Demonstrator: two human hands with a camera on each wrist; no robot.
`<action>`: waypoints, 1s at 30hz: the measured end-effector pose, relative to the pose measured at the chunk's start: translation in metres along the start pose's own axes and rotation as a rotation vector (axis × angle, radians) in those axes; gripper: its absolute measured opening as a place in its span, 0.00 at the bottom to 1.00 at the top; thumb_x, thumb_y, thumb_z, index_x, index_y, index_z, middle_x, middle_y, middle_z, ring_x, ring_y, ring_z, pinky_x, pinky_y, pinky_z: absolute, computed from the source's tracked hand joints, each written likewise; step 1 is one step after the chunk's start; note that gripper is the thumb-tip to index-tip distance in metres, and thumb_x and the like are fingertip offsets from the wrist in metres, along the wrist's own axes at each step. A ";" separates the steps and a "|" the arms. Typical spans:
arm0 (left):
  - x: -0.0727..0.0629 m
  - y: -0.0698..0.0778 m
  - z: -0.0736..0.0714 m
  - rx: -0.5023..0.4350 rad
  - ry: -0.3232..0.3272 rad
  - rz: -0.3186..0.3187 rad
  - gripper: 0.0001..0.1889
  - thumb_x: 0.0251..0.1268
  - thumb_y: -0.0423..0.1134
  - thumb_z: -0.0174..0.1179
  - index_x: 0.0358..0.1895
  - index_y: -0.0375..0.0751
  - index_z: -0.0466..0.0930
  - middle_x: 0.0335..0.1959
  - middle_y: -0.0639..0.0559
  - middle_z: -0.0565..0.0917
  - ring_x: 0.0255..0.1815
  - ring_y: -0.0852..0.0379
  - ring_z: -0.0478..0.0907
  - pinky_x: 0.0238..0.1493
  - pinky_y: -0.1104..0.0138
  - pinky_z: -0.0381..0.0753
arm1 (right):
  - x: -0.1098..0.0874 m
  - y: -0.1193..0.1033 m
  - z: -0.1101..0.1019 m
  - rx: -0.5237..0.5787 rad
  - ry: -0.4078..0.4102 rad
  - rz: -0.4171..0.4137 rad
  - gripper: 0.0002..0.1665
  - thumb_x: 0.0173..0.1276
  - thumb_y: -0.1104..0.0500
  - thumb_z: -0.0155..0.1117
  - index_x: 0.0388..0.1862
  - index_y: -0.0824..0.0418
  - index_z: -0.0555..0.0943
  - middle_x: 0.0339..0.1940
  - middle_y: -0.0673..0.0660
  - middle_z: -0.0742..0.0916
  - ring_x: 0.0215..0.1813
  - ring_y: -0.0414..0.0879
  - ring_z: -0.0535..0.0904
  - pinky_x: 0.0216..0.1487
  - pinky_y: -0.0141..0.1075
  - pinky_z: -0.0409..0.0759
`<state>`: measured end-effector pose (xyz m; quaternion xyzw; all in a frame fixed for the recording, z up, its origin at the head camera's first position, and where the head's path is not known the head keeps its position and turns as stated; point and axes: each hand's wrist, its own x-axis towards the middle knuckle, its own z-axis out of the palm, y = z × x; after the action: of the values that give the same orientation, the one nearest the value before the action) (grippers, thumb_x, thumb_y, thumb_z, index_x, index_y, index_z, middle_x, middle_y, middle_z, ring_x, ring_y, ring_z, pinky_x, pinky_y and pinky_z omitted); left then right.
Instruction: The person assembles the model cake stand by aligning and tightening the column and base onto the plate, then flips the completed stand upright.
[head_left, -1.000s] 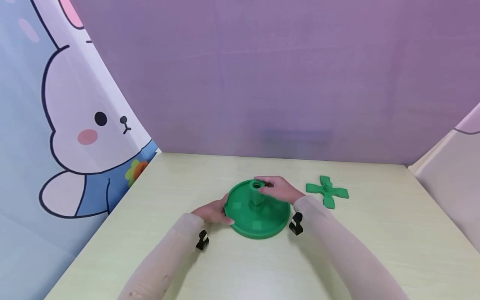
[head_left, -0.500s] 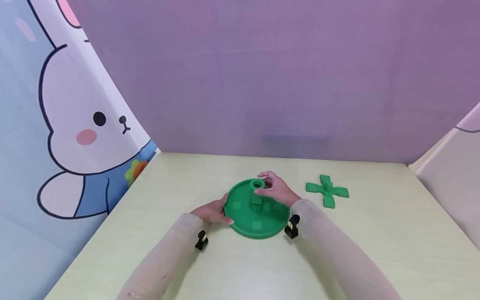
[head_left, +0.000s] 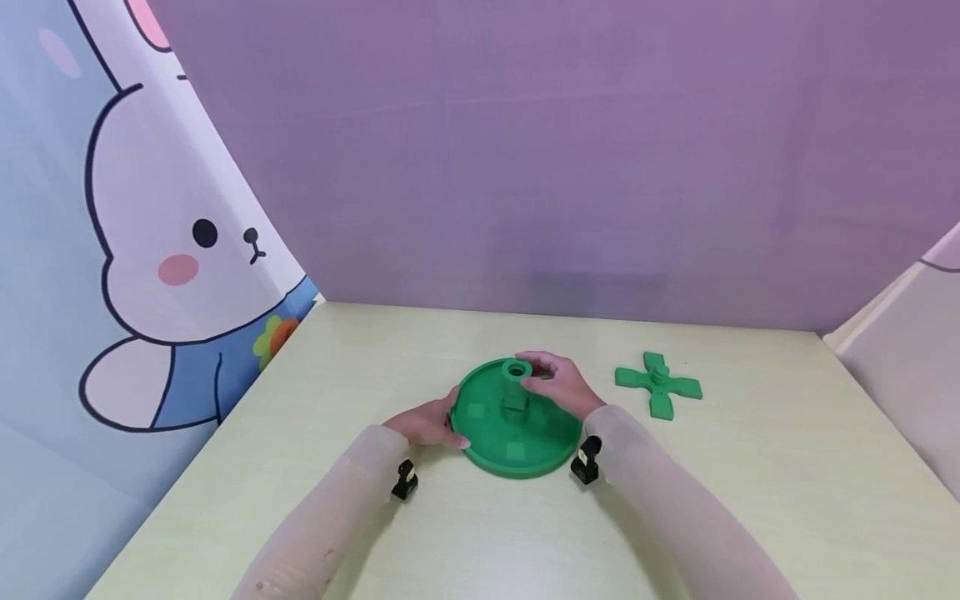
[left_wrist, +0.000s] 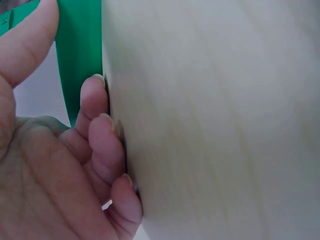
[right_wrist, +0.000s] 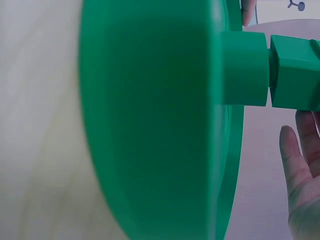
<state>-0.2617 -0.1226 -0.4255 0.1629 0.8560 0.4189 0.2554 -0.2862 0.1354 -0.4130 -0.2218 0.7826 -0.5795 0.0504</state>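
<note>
A round green base (head_left: 517, 458) with a raised rim lies on the table in the head view. From its middle rises a short post (right_wrist: 245, 67), and a hollow green piece (head_left: 516, 379) with a hexagonal lower part stands over it. A thin seam shows between the two in the right wrist view. My right hand (head_left: 566, 387) holds the hollow piece near its top, thumb on the near side, fingers behind. At the base's left edge my left hand (head_left: 427, 421) grips the rim, thumb above and fingertips (left_wrist: 93, 95) low along the side by the table.
A flat green cross-shaped piece (head_left: 658, 383) with a round knob in its centre lies on the table (head_left: 750, 467) to the right of the base. A purple cloth backdrop (head_left: 555, 167) stands behind, with a rabbit-print cloth (head_left: 165, 208) at left.
Half a second ago the right hand's fingers were spread off the hollow piece; now they have come back in around its top. Left hand, base and cross-shaped piece stay in place.
</note>
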 end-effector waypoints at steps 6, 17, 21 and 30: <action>0.001 0.002 -0.003 0.001 -0.002 0.007 0.56 0.56 0.35 0.69 0.77 0.37 0.33 0.73 0.33 0.55 0.74 0.38 0.50 0.71 0.47 0.50 | 0.004 0.000 0.000 0.008 0.037 0.020 0.25 0.63 0.62 0.67 0.58 0.69 0.75 0.46 0.61 0.82 0.49 0.53 0.76 0.51 0.42 0.75; -0.002 0.003 0.004 -0.001 -0.020 0.034 0.56 0.56 0.35 0.69 0.76 0.35 0.33 0.73 0.31 0.55 0.73 0.36 0.50 0.70 0.46 0.50 | -0.005 0.007 -0.003 -0.018 0.041 0.016 0.23 0.67 0.62 0.63 0.60 0.69 0.76 0.50 0.62 0.83 0.50 0.52 0.77 0.52 0.41 0.75; -0.002 0.005 0.004 0.008 0.004 0.010 0.55 0.57 0.34 0.69 0.76 0.36 0.34 0.72 0.32 0.56 0.73 0.37 0.51 0.70 0.47 0.50 | -0.003 0.007 -0.003 -0.001 0.062 0.013 0.22 0.64 0.62 0.67 0.56 0.68 0.78 0.47 0.60 0.84 0.48 0.49 0.78 0.51 0.40 0.76; -0.002 0.006 0.003 0.010 -0.009 -0.007 0.55 0.58 0.34 0.67 0.76 0.35 0.32 0.74 0.32 0.51 0.74 0.38 0.47 0.71 0.48 0.47 | -0.006 0.010 -0.002 0.024 0.041 -0.003 0.23 0.70 0.63 0.59 0.63 0.68 0.74 0.50 0.63 0.81 0.50 0.50 0.75 0.52 0.40 0.75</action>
<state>-0.2579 -0.1179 -0.4215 0.1628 0.8575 0.4131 0.2599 -0.2842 0.1418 -0.4229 -0.2105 0.7761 -0.5933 0.0360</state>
